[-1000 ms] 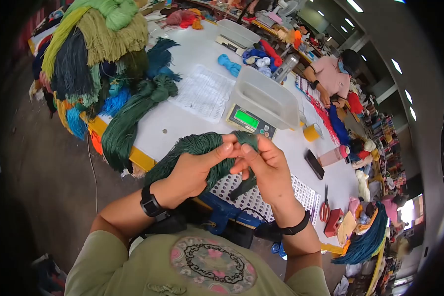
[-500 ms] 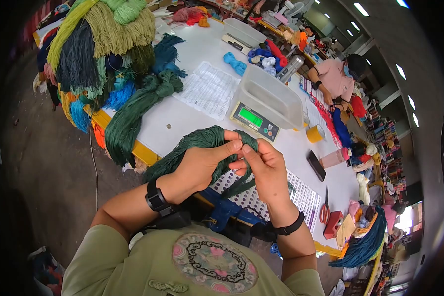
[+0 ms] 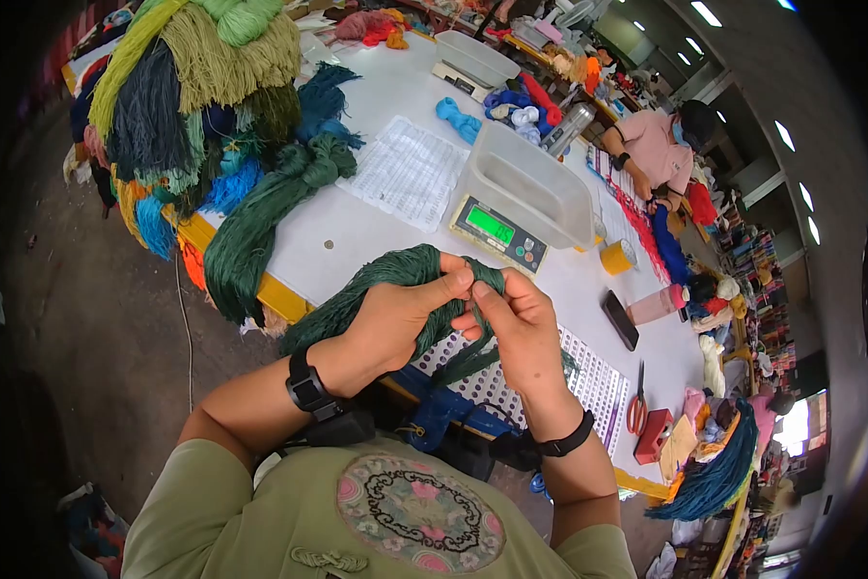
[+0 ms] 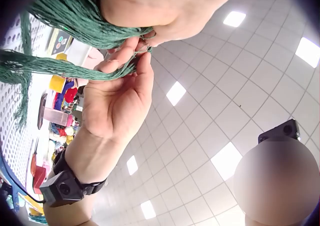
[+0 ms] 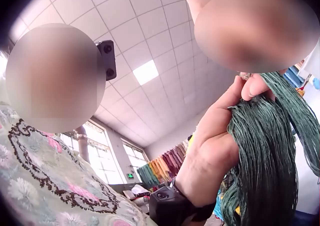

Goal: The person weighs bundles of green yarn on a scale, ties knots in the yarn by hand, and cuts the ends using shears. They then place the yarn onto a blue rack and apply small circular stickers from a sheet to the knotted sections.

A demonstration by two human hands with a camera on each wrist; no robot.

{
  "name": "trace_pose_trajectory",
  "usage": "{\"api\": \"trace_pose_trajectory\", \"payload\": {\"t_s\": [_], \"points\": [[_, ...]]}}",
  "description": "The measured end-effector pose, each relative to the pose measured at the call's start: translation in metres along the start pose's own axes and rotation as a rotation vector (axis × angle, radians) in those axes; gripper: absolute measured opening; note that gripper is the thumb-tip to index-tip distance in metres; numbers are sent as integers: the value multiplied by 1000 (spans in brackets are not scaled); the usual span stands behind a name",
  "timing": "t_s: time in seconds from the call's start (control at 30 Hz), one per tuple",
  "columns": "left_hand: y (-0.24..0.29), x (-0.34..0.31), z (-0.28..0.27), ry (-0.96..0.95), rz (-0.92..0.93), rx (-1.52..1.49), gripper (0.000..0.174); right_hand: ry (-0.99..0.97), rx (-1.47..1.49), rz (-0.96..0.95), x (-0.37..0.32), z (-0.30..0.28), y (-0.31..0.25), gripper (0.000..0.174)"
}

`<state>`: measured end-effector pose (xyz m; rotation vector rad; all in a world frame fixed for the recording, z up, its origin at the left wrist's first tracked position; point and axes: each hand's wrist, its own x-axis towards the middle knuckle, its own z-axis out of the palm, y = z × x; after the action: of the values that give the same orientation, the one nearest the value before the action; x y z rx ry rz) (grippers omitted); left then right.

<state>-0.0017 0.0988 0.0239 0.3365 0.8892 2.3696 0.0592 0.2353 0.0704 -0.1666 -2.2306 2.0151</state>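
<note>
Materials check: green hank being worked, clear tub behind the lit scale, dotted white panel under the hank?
Green hank: thread or yarn, soft sheen; fine loose strands show. Fibre type open.
Clear tub: likely plastic, translucent and slightly cloudy, with a moulded-looking rim.
Dotted white panel: flat, pale; perhaps plastic or coated metal, can't tell.

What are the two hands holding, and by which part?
Green yarn, near its top: the left hand holds the thick bundle, the right hand a thinner one.

Green short-sleeved top (image 3: pixel 275 507), floral oval medallion (image 3: pixel 420 516), black wristbands (image 3: pixel 310 386).
</note>
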Motion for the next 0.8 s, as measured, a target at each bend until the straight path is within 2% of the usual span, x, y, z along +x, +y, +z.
{"api": "trace_pose_trajectory", "payload": {"t_s": [0.17, 0.33, 0.43, 0.57, 0.8], "points": [[-4, 2, -1, 54, -43, 18, 18, 7, -25, 16, -1, 2, 2, 16], [-8, 2, 0, -8, 135, 147, 19, 17, -11, 52, 1, -1, 2, 16], [-8, 0, 1, 52, 86, 237, 19, 53, 60, 29, 2, -1, 8, 15], [-7, 4, 0, -45, 125, 183, 21, 121, 245, 49, 4, 1, 6, 14], [-5, 3, 0, -13, 64, 40, 20, 110, 200, 34, 6, -3, 11, 16]]}}
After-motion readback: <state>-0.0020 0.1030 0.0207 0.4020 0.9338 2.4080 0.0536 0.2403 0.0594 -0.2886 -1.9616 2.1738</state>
